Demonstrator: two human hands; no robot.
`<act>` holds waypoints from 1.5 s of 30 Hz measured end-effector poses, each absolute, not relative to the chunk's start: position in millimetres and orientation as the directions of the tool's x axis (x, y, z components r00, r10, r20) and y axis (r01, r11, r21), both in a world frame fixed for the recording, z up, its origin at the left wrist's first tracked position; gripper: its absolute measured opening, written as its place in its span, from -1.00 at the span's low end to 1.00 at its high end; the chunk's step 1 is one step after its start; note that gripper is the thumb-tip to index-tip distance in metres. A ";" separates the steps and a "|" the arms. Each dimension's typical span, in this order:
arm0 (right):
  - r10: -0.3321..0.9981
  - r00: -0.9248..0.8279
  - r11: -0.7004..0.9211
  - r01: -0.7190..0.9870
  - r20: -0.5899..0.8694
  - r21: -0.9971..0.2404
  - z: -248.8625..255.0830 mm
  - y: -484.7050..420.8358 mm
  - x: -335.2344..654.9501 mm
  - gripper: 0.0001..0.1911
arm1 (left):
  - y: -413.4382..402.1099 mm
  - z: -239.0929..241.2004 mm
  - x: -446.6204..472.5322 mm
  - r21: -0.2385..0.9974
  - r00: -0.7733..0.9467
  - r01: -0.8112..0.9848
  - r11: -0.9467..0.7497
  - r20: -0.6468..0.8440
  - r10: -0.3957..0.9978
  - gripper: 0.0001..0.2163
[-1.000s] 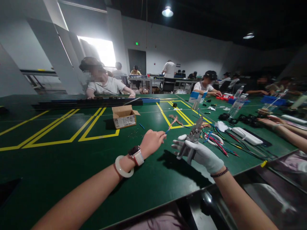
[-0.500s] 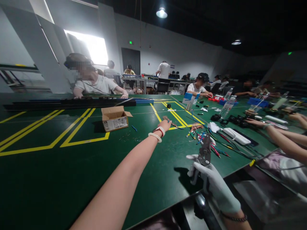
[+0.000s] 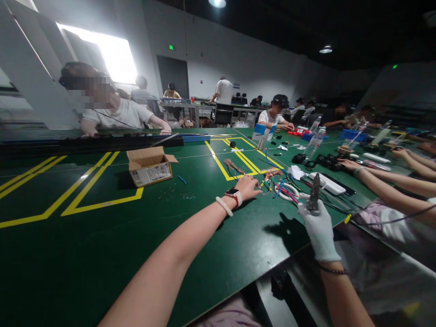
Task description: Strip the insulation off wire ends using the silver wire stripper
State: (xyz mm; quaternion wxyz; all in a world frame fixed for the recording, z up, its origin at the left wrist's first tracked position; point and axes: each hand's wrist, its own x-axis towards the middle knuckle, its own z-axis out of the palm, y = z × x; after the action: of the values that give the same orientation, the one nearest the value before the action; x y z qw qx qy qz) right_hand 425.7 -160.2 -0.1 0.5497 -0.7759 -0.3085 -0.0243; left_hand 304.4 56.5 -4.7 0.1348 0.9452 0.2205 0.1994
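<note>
My bare left hand (image 3: 248,187), with a watch and a pale bangle at the wrist, reaches low over the green table. Its fingers are slightly apart at the near-left side of a pile of coloured wires (image 3: 284,188); no wire shows in them. Just beyond lies a bundle of copper-ended wires (image 3: 233,165), apart from the hand. Another copper bundle (image 3: 272,172) rests beside the pile. My right hand (image 3: 318,227), in a white glove, is closed around wire-stripping pliers (image 3: 314,195), jaws pointing up, above the table's near edge.
An open cardboard box (image 3: 151,171) stands left of centre near a blue wire scrap (image 3: 181,180). Yellow tape (image 3: 102,202) marks the table. A white power strip (image 3: 327,184), cables and a bottle (image 3: 315,143) are at right. A co-worker's hand (image 3: 350,165) rests there.
My left hand has let go of the copper-ended bundle and come back right toward the wire pile. My right hand has shifted right with the pliers, its fingers now closer round them.
</note>
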 end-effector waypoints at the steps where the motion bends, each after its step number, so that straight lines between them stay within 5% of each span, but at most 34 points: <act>1: 0.415 0.806 -0.232 0.542 0.422 -0.808 -1.9 -154.8 428.0 -0.55 | 48.0 -8.7 311.4 0.329 0.826 0.354 -0.875 0.328 0.458 -0.68; 4: 0.378 0.787 -0.232 0.591 0.488 -0.773 -7.2 -140.8 433.2 -0.53 | 29.7 -18.8 330.2 0.304 0.818 0.352 -0.885 0.359 0.449 -0.65; 8: 0.391 0.754 -0.243 0.637 0.527 -0.732 -15.7 -131.1 444.3 -0.52 | 29.9 -24.6 342.1 0.330 0.744 0.433 -0.839 0.396 0.539 -0.88; 16: 0.359 0.761 -0.296 0.642 0.540 -0.708 -24.6 -121.6 459.2 -0.53 | 73.3 -26.3 329.3 0.425 0.547 0.601 -0.676 0.398 0.737 -0.85; 26: 0.354 0.691 -0.324 0.722 0.630 -0.611 -33.3 -119.7 458.8 -0.56 | 50.7 -24.3 347.8 0.270 0.738 0.396 -0.878 0.476 0.479 -0.73; 35: 0.336 0.693 -0.264 0.720 0.638 -0.642 -40.6 -116.4 464.0 -0.58 | 25.5 -21.8 381.5 0.286 0.750 0.478 -0.830 0.359 0.556 -0.70; 45: 0.386 0.700 -0.257 0.708 0.601 -0.658 -34.7 -118.4 457.8 -0.56 | 28.7 2.4 406.3 0.549 0.579 0.646 -0.529 0.099 0.809 -0.74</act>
State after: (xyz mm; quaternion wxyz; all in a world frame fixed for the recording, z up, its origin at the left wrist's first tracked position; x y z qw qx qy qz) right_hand 457.8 -118.4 -34.7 0.4972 -0.7762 -0.3522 -0.1617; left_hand 406.3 28.7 2.4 0.2343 0.8570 0.4247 0.1741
